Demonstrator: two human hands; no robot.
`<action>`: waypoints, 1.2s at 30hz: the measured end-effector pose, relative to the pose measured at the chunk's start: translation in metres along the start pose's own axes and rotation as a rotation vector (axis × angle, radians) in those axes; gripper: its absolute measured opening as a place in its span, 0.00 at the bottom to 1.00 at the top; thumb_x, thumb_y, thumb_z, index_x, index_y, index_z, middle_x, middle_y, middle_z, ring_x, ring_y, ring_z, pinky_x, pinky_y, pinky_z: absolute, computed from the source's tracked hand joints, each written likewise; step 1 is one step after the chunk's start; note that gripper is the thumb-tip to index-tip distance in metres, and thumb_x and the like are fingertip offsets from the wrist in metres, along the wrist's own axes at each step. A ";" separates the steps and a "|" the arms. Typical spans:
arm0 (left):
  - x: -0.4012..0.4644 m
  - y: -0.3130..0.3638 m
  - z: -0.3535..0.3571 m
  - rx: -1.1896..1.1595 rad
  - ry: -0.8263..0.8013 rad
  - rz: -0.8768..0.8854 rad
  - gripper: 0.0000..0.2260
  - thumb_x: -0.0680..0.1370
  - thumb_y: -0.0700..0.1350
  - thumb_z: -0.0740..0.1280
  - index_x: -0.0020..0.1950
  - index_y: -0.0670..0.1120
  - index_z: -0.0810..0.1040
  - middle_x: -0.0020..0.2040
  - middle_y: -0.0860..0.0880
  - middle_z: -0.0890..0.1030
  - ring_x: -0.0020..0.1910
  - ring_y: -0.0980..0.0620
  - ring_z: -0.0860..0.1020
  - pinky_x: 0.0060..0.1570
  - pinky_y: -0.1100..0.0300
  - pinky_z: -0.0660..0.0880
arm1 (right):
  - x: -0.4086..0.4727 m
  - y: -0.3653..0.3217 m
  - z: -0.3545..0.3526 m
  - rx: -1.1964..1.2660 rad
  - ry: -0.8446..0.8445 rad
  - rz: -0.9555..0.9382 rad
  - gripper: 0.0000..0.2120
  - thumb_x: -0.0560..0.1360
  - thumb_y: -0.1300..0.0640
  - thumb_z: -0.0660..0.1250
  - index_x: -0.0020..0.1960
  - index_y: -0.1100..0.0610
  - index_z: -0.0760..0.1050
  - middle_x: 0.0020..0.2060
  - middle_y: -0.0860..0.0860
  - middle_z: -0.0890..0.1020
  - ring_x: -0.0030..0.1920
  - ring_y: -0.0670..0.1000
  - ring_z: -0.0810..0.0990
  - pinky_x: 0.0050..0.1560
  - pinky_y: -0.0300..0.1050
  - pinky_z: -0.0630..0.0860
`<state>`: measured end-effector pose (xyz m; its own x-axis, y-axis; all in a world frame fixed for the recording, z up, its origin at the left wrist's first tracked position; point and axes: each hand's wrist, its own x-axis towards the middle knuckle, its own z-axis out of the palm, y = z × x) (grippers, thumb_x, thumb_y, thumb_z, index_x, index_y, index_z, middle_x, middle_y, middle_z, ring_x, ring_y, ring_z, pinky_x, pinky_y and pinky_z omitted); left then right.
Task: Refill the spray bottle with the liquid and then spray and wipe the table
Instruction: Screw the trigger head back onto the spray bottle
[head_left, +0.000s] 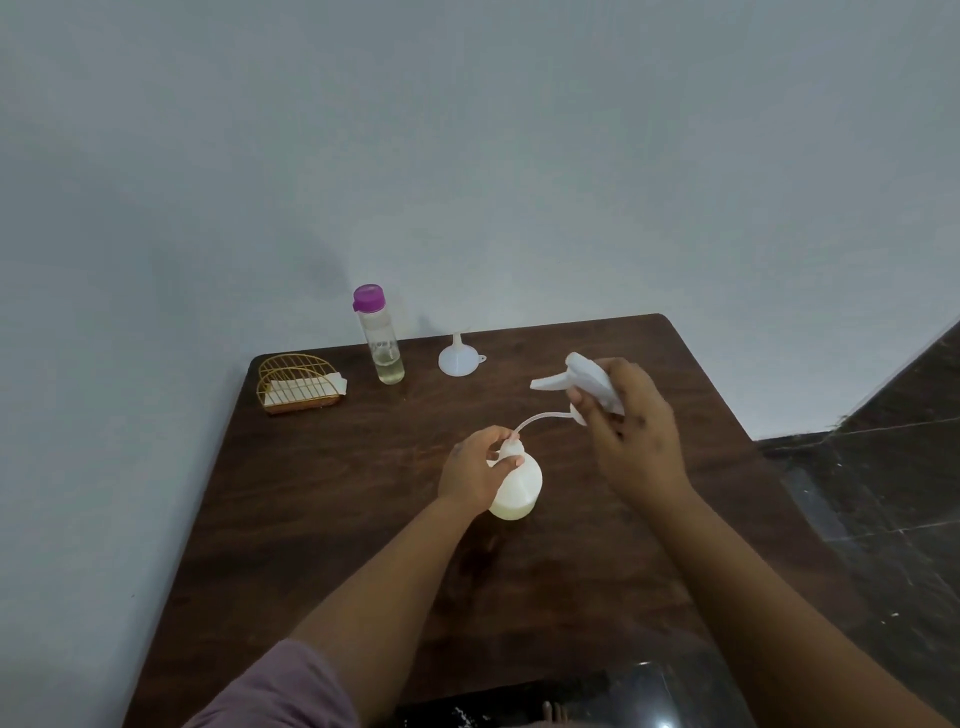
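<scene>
- Head view looks down on a dark wooden table (322, 519) pushed against a pale wall (467, 130), with dark stone floor (883, 493) off to the right.
- Left arm reaches in from the bottom edge in a mauve sleeve (275, 691); right arm comes in bare from the lower right corner.
- Right hand (631, 426) is raised above the table, fingers curled round the white spray head (582, 382), nozzle pointing left.
- Its dip tube (540, 415) curves down and left, and the tip sits right at the bottle's mouth; whether it is inside, I cannot tell.
- Left hand (475, 470) pinches the neck of the white bottle (517, 491), thumb on the near side, fingers over the top.
- That bottle stands upright mid-table, a low pale layer showing at its base.
- Back by the wall, a clear flask (382, 343) with a purple cap (369, 298) stands upright, yellowish liquid filling the lower part.
- Gold wire holder (298, 382) at the far left corner carries white napkins (306, 387).
- Small white funnel (458, 356) rests mouth-down, spout up, just right of the flask.
</scene>
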<state>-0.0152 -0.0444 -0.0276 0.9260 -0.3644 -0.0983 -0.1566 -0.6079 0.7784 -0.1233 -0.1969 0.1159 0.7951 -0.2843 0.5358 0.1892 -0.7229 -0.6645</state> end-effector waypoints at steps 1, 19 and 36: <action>0.000 -0.001 0.000 -0.015 0.001 -0.002 0.14 0.75 0.52 0.72 0.60 0.55 0.78 0.58 0.55 0.81 0.55 0.53 0.78 0.57 0.49 0.78 | 0.005 0.002 0.005 0.008 -0.015 -0.011 0.10 0.78 0.53 0.65 0.56 0.57 0.74 0.44 0.50 0.76 0.41 0.47 0.75 0.35 0.39 0.72; -0.006 0.000 0.002 -0.254 0.022 -0.028 0.13 0.76 0.49 0.72 0.59 0.51 0.79 0.60 0.50 0.81 0.56 0.50 0.79 0.56 0.54 0.77 | 0.047 0.036 0.078 -0.048 -0.686 -0.012 0.14 0.81 0.52 0.57 0.64 0.57 0.65 0.47 0.50 0.75 0.37 0.44 0.73 0.34 0.31 0.64; -0.013 -0.010 0.023 -0.527 0.108 0.037 0.08 0.73 0.45 0.73 0.51 0.53 0.81 0.49 0.56 0.83 0.53 0.54 0.79 0.58 0.54 0.75 | 0.028 0.067 0.103 -0.140 -0.847 -0.006 0.15 0.76 0.59 0.64 0.60 0.56 0.63 0.46 0.52 0.71 0.44 0.51 0.72 0.37 0.40 0.67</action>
<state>-0.0330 -0.0496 -0.0481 0.9576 -0.2873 -0.0224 -0.0218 -0.1497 0.9885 -0.0288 -0.1882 0.0326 0.9670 0.2455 -0.0683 0.1660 -0.8101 -0.5623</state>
